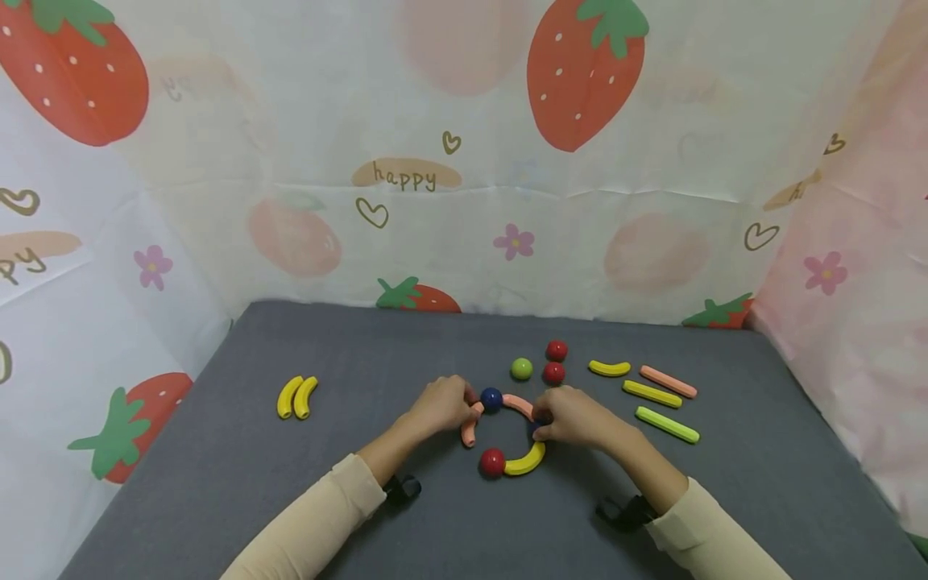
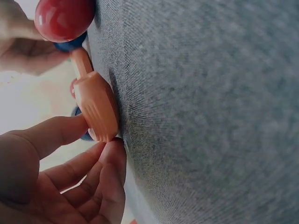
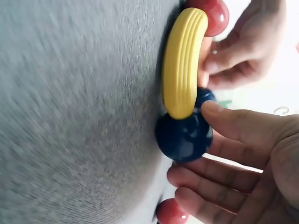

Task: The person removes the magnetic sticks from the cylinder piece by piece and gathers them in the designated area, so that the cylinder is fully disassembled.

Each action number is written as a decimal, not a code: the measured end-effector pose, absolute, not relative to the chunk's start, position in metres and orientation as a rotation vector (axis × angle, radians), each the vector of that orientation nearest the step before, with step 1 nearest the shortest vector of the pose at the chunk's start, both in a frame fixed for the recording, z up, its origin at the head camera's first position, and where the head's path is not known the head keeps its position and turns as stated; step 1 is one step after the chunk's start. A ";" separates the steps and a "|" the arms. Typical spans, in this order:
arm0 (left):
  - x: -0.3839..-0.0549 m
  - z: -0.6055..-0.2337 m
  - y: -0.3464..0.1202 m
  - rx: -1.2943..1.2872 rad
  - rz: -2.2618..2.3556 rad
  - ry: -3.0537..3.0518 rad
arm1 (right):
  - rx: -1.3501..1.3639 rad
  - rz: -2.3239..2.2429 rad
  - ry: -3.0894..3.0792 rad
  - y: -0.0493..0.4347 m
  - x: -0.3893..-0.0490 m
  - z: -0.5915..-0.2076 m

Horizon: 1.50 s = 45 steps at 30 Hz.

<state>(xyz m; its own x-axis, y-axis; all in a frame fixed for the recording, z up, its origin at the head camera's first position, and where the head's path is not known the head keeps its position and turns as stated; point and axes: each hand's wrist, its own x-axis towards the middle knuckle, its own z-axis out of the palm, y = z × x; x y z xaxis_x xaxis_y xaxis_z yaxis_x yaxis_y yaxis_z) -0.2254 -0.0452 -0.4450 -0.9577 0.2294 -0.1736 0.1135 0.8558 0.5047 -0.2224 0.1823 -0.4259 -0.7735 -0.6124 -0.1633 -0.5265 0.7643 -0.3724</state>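
On the grey cloth, curved sticks and balls lie in a ring with a gap at its lower left. My left hand (image 1: 444, 403) pinches a salmon-pink curved stick (image 2: 96, 105) at its far end, between thumb and fingertips. Beside it sits a blue ball (image 1: 491, 400), joined by another pink curved stick (image 1: 518, 405). My right hand (image 1: 576, 415) holds a second blue ball (image 3: 183, 136) at the ring's right, mostly hidden by the fingers in the head view. A yellow curved stick (image 1: 525, 461) runs from that ball to a red ball (image 1: 492, 462).
Behind the ring are a green ball (image 1: 521, 369) and two red balls (image 1: 555, 362). To the right lie a yellow curved stick (image 1: 609, 368) and straight sticks in pink (image 1: 669, 381), yellow (image 1: 652, 394) and lime (image 1: 668, 424). Two yellow curved sticks (image 1: 297, 397) lie left.
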 end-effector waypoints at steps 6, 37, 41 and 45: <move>-0.226 -0.445 -0.043 0.295 0.752 2.782 | -0.870 -0.421 2.653 0.181 -0.205 -0.420; -0.222 -0.444 -0.033 0.342 0.703 2.758 | -0.860 -0.563 2.760 0.142 -0.236 -0.436; -0.223 -0.444 -0.032 0.344 0.693 2.764 | -0.854 -0.557 2.764 0.142 -0.239 -0.437; -0.226 -0.442 -0.031 0.322 0.681 2.768 | -0.834 -0.575 2.758 0.141 -0.241 -0.438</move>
<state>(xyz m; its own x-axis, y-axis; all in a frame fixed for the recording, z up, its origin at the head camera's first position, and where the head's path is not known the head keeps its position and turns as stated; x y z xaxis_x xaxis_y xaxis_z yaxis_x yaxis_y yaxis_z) -0.2258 -0.0314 -0.4425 -0.9383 0.2763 -0.2078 0.1483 0.8646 0.4800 -0.2411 0.1415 -0.4379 -0.8199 -0.5670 -0.0795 -0.4881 0.7647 -0.4208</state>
